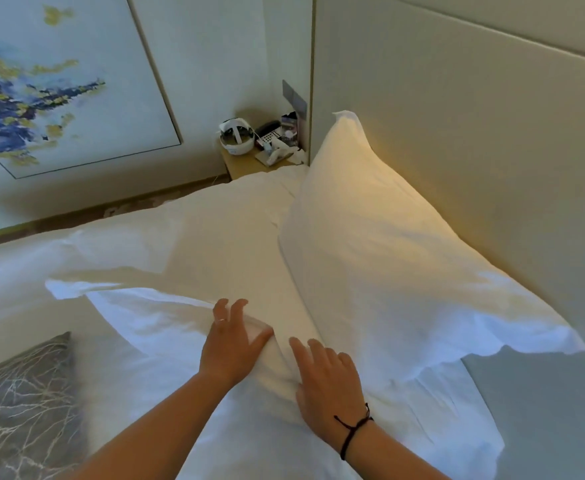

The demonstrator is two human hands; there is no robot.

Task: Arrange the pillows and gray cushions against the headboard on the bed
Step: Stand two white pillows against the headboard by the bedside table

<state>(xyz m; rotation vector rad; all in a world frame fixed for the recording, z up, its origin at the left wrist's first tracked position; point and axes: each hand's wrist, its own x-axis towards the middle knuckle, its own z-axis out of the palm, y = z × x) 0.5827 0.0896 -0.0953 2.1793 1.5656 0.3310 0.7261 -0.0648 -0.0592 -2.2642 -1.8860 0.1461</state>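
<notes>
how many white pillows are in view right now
2. One pillow stands propped against the headboard. The other pillow lies flat on the bed under the left hand and right hand. More may lie outside the frame.

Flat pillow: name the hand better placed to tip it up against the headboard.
Probably the left hand: it rests on the flat pillow, on the side away from the headboard. The right hand lies nearer the headboard.
</notes>
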